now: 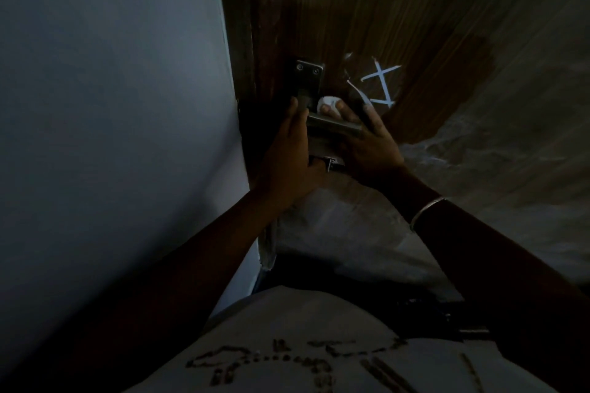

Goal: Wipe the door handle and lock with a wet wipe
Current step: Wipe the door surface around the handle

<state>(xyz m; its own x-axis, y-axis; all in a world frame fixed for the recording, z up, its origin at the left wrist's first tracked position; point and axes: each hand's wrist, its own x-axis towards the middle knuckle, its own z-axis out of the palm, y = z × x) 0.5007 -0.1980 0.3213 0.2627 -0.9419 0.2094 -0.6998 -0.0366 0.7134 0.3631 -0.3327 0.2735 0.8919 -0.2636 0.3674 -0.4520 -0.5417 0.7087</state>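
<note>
A metal lever handle (332, 127) on a steel backplate (308, 78) sits near the left edge of a dark wooden door (367, 9). My left hand (287, 156) lies along the plate's left side, its fingers straight up against the plate and its thumb near the lock part (330, 164) below. My right hand (367, 143) reaches over the lever from the right and pinches a small crumpled white wet wipe (329, 104) against the top of the lever, close to the plate. The lower plate is mostly hidden by both hands.
A pale wall (111, 105) runs along the left, meeting the door frame (242, 57). White chalk marks (381, 83) sit on the door right of the handle. Plastic film (479, 153) covers the door's lower right. The scene is dim.
</note>
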